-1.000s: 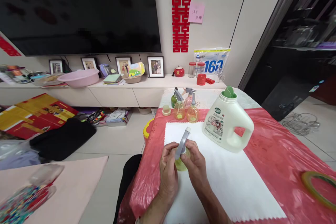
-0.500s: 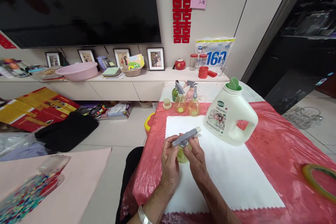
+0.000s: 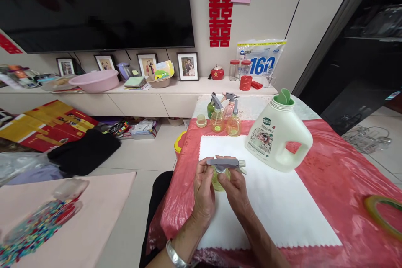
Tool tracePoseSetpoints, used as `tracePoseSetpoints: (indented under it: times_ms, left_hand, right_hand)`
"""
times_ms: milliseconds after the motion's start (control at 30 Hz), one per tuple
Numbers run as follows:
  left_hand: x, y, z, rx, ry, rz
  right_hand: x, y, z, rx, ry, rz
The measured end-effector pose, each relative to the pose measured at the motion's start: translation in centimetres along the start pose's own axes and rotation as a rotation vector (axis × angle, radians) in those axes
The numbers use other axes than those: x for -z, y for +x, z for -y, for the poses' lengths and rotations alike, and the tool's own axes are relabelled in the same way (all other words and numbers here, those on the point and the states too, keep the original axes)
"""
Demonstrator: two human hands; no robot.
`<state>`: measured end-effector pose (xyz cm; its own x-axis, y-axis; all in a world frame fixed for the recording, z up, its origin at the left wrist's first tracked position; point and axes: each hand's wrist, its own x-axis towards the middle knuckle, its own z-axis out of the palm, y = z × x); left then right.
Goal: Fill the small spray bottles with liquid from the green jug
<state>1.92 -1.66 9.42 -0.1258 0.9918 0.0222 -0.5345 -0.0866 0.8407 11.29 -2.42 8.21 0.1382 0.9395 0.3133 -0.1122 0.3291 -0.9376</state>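
Observation:
A spray bottle (image 3: 217, 183) with a clear yellow-green body stands over the white sheet (image 3: 273, 201), its grey trigger head (image 3: 224, 162) pointing right. My left hand (image 3: 203, 190) is closed around the bottle's left side, fingers up by the back of the head. From the right, my right hand (image 3: 236, 188) grips the neck with the thumb in front. Much of the bottle's body is hidden by my hands. Beyond the sheet stand several more spray bottles (image 3: 233, 125), close together. A large cream detergent jug (image 3: 278, 134) with a green spout sits to the right.
Red plastic film (image 3: 182, 176) covers the table. A small pale cap (image 3: 201, 121) lies left of the bottles. A tape roll (image 3: 375, 217) is at the right. On the left, a pink-covered surface (image 3: 103, 213) bears colourful small pieces. A cabinet (image 3: 132, 102) runs along the wall.
The grey trigger head has turned from slanting up to the right to nearly level, its nozzle now pointing right. Both hands keep their hold on the bottle. The view has shifted slightly.

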Motion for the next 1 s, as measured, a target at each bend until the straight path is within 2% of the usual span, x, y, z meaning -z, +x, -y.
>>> tracePoseSetpoints:
  times_ms: [200,433,600,667,767,867,933,1000]
  left_hand:
    - [0.2,-0.1,0.2,-0.003,0.011,-0.023]
    - [0.3,0.0,-0.1,0.002,0.020,-0.041]
    - [1.7,0.3,0.1,0.057,0.063,0.088]
    - [2.6,0.2,0.3,0.050,0.158,0.190]
    - [4.1,-0.3,1.3,0.032,0.445,0.286]
    - [5.1,-0.8,2.7,0.054,0.731,0.245]
    - [5.2,-0.9,3.3,0.059,0.812,0.217]
    - [4.9,-0.8,3.3,0.008,0.824,0.215]
  right_hand:
    - [0.1,0.1,0.1,-0.025,0.034,0.044]
    - [-0.7,-0.2,-0.4,-0.044,0.049,-0.074]
    - [-0.1,0.2,-0.6,-0.057,0.031,-0.091]
    - [0.2,0.5,-0.5,-0.085,0.037,-0.067]
    - [0.5,0.7,-0.3,-0.144,0.069,-0.055]
    - [0.5,0.6,-0.1,-0.201,0.125,-0.065]
    - [0.4,0.4,0.1,-0.225,0.160,-0.076]
    - [0.3,0.3,0.6,-0.235,0.185,-0.092]
